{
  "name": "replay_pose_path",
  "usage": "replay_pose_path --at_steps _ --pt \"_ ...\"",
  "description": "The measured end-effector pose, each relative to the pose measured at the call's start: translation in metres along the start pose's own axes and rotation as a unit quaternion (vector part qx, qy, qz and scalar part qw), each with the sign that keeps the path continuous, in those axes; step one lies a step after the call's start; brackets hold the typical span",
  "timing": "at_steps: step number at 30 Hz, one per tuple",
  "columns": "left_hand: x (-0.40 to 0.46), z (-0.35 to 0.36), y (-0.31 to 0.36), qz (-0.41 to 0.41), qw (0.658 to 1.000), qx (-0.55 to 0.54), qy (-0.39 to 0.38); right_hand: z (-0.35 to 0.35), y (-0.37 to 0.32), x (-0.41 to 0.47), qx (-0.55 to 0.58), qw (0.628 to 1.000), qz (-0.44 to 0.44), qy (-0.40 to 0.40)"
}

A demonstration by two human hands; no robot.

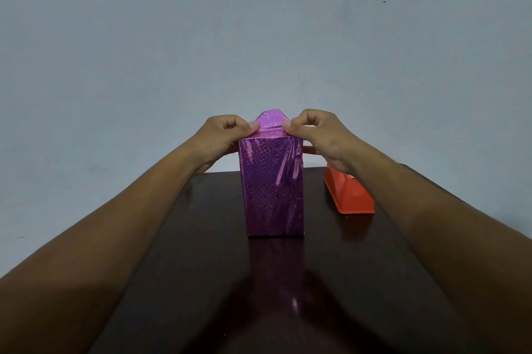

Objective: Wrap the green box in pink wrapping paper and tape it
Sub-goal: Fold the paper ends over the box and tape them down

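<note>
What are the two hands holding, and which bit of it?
Both the left hand and the right hand pinch the pink wrapping paper at the top of the upright box, one at each side of the folded end flap.

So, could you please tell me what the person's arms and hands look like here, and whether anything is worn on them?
Both arms are bare from the frame's lower corners up to the wrists: no sleeves show. The left hand and right hand wear no gloves, and no rings, watch or bracelets are visible. Short fingernails show on the thumbs.
</note>
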State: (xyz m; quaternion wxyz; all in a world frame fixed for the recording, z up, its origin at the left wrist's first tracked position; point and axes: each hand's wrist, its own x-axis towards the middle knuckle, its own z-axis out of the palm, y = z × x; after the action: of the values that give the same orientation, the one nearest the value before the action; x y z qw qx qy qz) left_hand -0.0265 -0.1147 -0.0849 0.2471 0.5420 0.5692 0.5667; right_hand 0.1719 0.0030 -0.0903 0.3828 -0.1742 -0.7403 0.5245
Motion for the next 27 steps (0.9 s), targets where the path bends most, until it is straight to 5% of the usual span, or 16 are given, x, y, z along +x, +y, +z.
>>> replay_pose_path --at_steps 13,27 --pt "0.006 0.006 -0.002 0.046 0.994 0.037 0.088 0.012 -0.004 0.012 -0.02 0.997 -0.007 0.074" --pt "0.004 0.003 0.002 -0.028 0.997 0.051 -0.048 0.006 -0.013 0.002 -0.137 0.989 0.046 -0.034"
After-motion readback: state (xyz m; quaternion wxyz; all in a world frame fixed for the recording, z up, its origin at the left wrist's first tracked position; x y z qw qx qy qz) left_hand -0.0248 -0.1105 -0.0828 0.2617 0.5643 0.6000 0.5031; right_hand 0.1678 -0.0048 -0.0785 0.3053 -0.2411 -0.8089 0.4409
